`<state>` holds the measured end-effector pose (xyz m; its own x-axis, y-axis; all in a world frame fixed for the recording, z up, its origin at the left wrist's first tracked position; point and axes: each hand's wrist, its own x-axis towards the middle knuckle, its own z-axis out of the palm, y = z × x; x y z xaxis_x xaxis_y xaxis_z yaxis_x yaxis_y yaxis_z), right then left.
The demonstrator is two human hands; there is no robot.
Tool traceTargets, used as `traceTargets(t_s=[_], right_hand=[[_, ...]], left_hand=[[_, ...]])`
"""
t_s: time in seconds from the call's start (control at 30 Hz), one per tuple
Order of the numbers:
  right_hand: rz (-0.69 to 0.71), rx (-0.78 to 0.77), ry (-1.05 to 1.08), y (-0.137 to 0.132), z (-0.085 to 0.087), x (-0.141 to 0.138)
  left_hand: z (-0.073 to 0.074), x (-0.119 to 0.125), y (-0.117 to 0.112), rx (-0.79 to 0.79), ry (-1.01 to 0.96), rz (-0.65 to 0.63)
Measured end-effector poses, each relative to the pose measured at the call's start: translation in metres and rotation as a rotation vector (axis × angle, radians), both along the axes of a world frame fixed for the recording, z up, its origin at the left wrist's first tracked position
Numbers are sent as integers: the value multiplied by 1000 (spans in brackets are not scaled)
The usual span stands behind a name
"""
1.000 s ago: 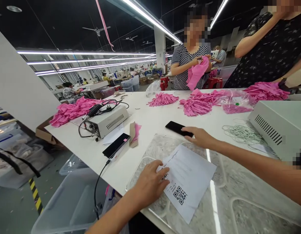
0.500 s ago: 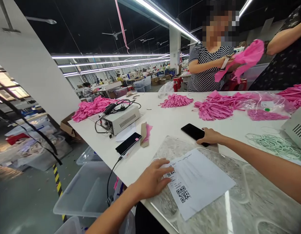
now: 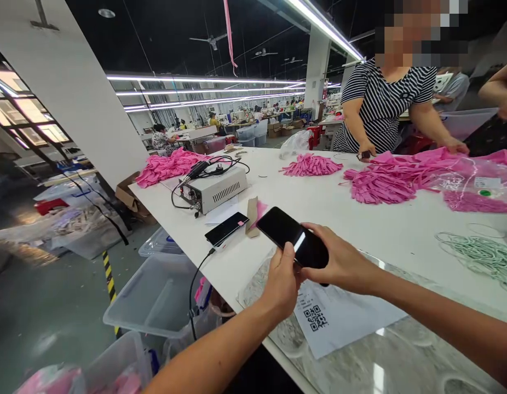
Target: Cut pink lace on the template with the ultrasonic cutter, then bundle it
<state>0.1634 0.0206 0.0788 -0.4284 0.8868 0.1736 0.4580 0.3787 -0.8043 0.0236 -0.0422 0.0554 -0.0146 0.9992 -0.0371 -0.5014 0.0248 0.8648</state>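
Observation:
A black phone (image 3: 292,237) with a dark screen is held above the white table (image 3: 352,219), in both hands. My right hand (image 3: 339,264) is wrapped round its right end. My left hand (image 3: 283,283) grips its lower edge, thumb by the screen. Under the hands lies a white paper sheet (image 3: 339,317) printed with QR codes, on a clear plastic bag of pale pieces (image 3: 401,361).
A second phone (image 3: 226,229) on a cable lies left of a grey metal box (image 3: 214,189). Pink fabric piles (image 3: 380,180) cover the far side, where a person in a striped shirt (image 3: 385,104) works. Clear bins (image 3: 155,295) stand on the floor.
My right hand picked the black phone up off the table and brought it over the paper. My left hand left the sheet and took hold of the phone. The view swung left.

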Motion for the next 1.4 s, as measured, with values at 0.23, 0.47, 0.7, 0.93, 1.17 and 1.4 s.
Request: traceTargets(t_s=[0.23,0.47,0.7,0.93,1.17,1.4], right_hand=[[156,-136,221,-13,-1,-16],[146,-229,388,-27,-8,-16],[103,-302,513,-40,-17,-15],[118,-346,462,-35,-9,-12],[243,-395,336,-29,-2,-2],[377,-429,281,-29,-4,-4]], left_hand=[[2,-21,-16,-15,-189,105],[7,-22,-17,6,-263,117],[11,-16,-22,-5,-290,125],[14,-22,-22,-102,-318,93],[17,-43,-23,-242,-335,24],[14,-43,-25,-272,-339,18]])
